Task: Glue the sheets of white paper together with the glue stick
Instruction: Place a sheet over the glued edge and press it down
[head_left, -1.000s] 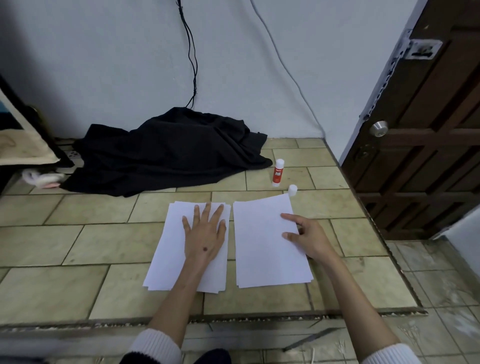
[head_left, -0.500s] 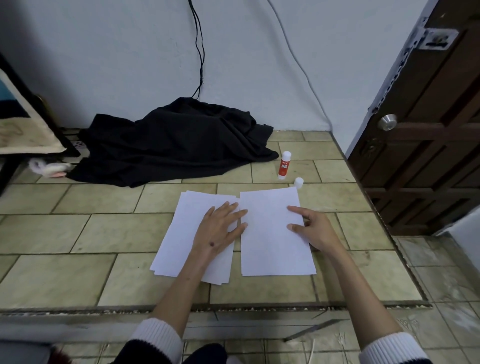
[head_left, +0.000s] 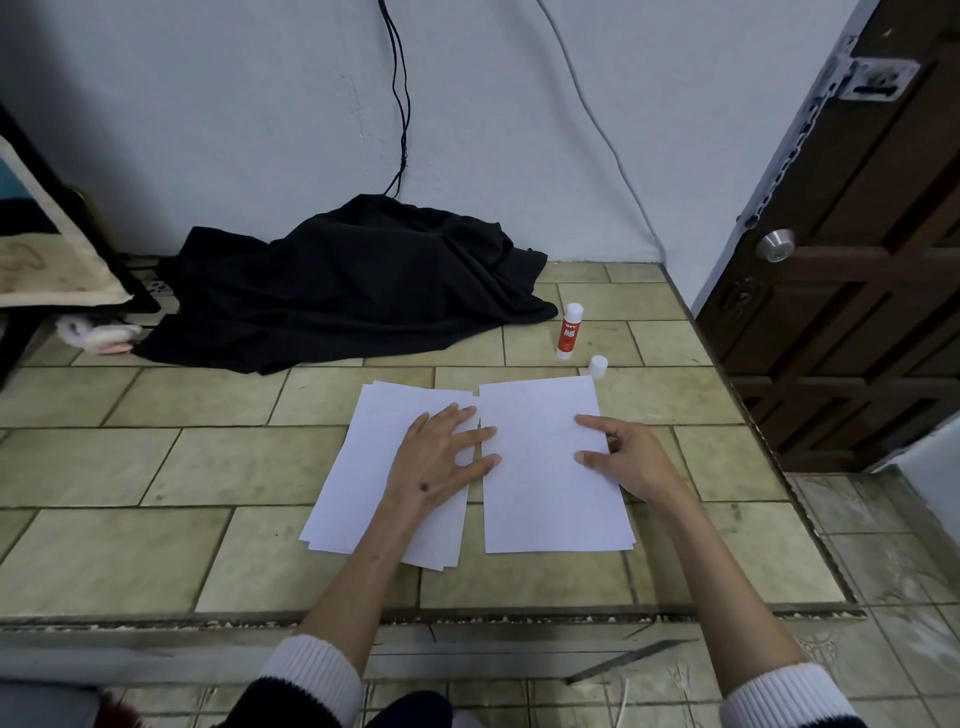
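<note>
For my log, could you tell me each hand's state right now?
Left hand: open, flat on the left paper stack.
Right hand: open, fingertips on the right sheet.

Both forearms are bare, the sleeves pushed up toward the elbows. Each dark sleeve ends in a broad white ribbed cuff (head_left: 311, 675). A small dark mark sits on the back of the left hand (head_left: 434, 467).

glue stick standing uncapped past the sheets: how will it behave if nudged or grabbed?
The glue stick stands upright, tall and narrow on its small base, so a sideways nudge would probably tip it. Being round, it would likely roll across the tiled floor afterwards. Its cap lies apart, so the exposed top may smear whatever touches it; grabbing the red body seems safer.
</note>
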